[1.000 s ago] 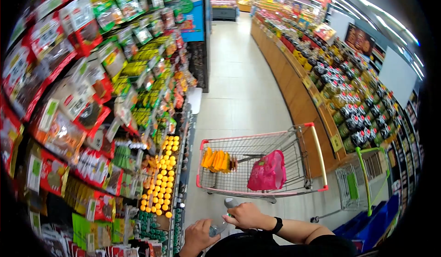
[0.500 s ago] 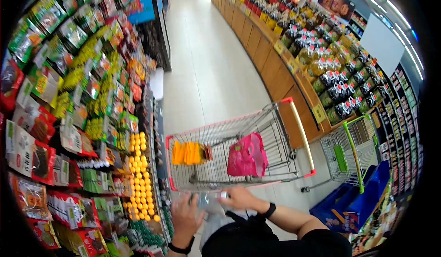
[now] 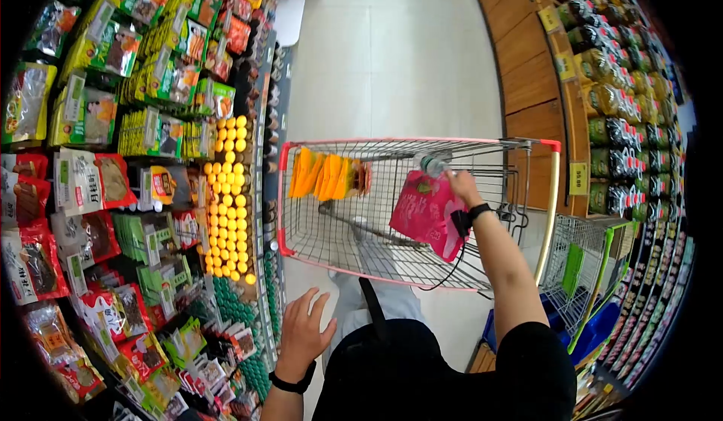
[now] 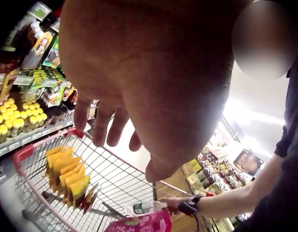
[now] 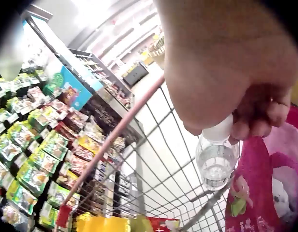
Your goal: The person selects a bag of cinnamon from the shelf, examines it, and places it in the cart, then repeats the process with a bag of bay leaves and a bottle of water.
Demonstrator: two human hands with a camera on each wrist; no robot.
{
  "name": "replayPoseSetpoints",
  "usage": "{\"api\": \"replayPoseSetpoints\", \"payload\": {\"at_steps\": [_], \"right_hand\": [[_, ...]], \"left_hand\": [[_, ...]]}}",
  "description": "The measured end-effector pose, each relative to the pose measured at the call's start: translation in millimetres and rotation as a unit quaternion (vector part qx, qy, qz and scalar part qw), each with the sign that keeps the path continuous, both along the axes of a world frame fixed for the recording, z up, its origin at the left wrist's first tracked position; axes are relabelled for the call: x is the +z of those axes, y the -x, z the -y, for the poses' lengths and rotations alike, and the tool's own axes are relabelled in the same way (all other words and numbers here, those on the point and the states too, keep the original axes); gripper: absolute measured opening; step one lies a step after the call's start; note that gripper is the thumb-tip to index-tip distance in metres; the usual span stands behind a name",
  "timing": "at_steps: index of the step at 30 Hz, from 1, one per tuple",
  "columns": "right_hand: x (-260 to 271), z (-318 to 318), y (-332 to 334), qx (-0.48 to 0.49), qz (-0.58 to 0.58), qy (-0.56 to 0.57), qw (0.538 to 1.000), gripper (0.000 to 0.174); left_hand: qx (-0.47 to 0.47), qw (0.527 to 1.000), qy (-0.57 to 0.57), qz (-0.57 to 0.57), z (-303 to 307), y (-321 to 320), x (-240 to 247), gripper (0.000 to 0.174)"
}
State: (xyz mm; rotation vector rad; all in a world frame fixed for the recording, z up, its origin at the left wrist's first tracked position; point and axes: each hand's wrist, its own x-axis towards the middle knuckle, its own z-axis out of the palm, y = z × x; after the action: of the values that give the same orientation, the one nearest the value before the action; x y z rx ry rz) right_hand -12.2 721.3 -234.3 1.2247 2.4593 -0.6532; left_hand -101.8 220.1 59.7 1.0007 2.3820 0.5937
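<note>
My right hand [image 3: 465, 187] grips a small clear bottle [image 3: 432, 165] by its top, over the cart and beside the pink bag [image 3: 423, 214]. In the right wrist view the fingers curl round the white cap of the bottle [image 5: 216, 162], which holds clear liquid and hangs tilted. My left hand [image 3: 304, 329] is outside the cart's near side with fingers spread, holding nothing. Seen from the left wrist, the left palm [image 4: 149, 72] is bare. Yellow-orange packets [image 3: 325, 176] stand in a row at the cart's left end.
The wire shopping cart [image 3: 418, 141] lies across the aisle in front of me. Shelves of hanging packets [image 3: 113, 48] and yellow-capped jars [image 3: 228, 218] line the left. Bottles [image 3: 614, 150] on a wooden stand [image 3: 536, 120] and a green-handled cart [image 3: 591, 293] are at the right.
The left hand has let go of the bottle and moved back from it. The right hand has carried the bottle forward and right, over the cart. The head view has tilted down.
</note>
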Motion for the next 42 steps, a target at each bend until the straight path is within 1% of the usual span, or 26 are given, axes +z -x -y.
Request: {"api": "replayPoseSetpoints", "payload": {"at_steps": [3,6,7,10,11,14,17,18,20,22,24,26,29,30,32,33,36,37,38,39,40,41,42], "right_hand": [[-24.8,-20.5,11.5,-0.036,0.015,0.02,0.999,0.079],[-36.1,-30.3,25.0,-0.109,0.053,0.049,0.991,0.08],[-46.6,-35.4,22.8,-0.099,0.042,0.041,0.993,0.08],[-64.9,-41.6,22.9,-0.132,0.036,0.08,0.987,0.081],[-66.5,-43.3,20.6,-0.134,0.025,0.09,0.987,0.079],[-43.0,-27.9,31.5,-0.139,0.021,0.069,0.988,0.072],[-18.6,-9.2,39.4,-0.106,0.005,0.094,0.99,0.064],[-30.7,-3.0,33.9,-0.116,-0.042,0.085,0.989,0.051],[-14.6,18.8,37.4,-0.12,-0.044,0.179,0.975,0.047],[-14.4,43.3,29.6,-0.022,-0.054,0.113,0.992,0.043],[-7.3,73.2,18.8,0.019,-0.118,0.176,0.977,0.037],[-5.1,99.3,8.4,0.035,-0.07,0.196,0.977,0.036],[28.9,141.0,-3.1,0.068,-0.004,0.216,0.974,0.035],[22.6,150.3,-13.1,0.083,-0.012,0.183,0.979,0.034],[-5.3,156.4,-23.3,0.125,-0.025,0.119,0.985,0.032],[6.4,158.8,-17.9,0.186,0.0,0.104,0.977,0.03],[-20.9,146.4,-10.8,0.251,-0.092,0.069,0.961,0.029],[-26.9,143.7,-4.9,0.255,-0.154,0.089,0.95,0.029],[-37.5,140.2,5.2,0.267,-0.113,0.059,0.955,0.034],[-52.6,134.6,13.8,0.281,-0.07,0.029,0.957,0.044],[-46.4,132.6,32.1,0.278,-0.03,0.065,0.958,0.059],[-70.3,131.5,38.9,0.25,-0.079,0.054,0.964,0.063],[-80.0,128.2,51.8,0.276,-0.041,0.055,0.959,0.066]], "left_hand": [[0.036,0.999,0.024,0.023,-5.5,1.2,-2.5,0.052],[0.059,0.997,0.035,0.046,-6.2,1.3,-4.2,0.052],[0.062,0.996,0.035,0.046,-5.8,1.0,-4.6,0.052],[0.067,0.996,0.028,0.045,-4.9,1.1,-7.3,0.052],[0.068,0.996,0.025,0.046,-4.4,0.7,-8.1,0.052],[0.073,0.996,0.018,0.048,-2.1,0.5,-8.2,0.052],[0.072,0.996,0.004,0.044,3.9,-0.6,-7.1,0.051],[0.07,0.997,-0.003,0.042,7.5,-1.7,-6.6,0.051],[0.057,0.998,-0.003,0.032,15.9,-6.0,-4.6,0.051],[0.051,0.998,-0.011,0.026,26.9,-11.7,-2.3,0.051],[0.048,0.998,-0.026,0.028,41.4,-19.6,-0.6,0.05],[0.039,0.999,-0.03,0.022,61.6,-31.4,-2.6,0.049],[0.031,0.999,-0.04,0.009,101.2,-49.4,-3.2,0.047],[0.034,0.998,-0.046,0.006,112.2,-56.3,-3.9,0.046],[0.037,0.999,-0.017,0.01,146.8,-70.6,-17.0,0.045],[0.04,0.999,0.001,0.014,163.9,-79.1,-22.2,0.044],[0.102,0.993,0.045,0.049,195.1,-94.2,-26.2,0.042],[0.116,0.991,0.047,0.048,199.8,-97.5,-28.3,0.041],[0.128,0.988,0.065,0.061,201.4,-100.0,-30.4,0.04],[0.139,0.984,0.082,0.075,199.7,-101.3,-33.5,0.04],[0.149,0.98,0.099,0.09,194.8,-101.0,-37.3,0.04],[0.155,0.978,0.103,0.097,187.3,-99.4,-39.5,0.038],[0.156,0.976,0.106,0.106,176.6,-96.1,-43.3,0.038]]}}
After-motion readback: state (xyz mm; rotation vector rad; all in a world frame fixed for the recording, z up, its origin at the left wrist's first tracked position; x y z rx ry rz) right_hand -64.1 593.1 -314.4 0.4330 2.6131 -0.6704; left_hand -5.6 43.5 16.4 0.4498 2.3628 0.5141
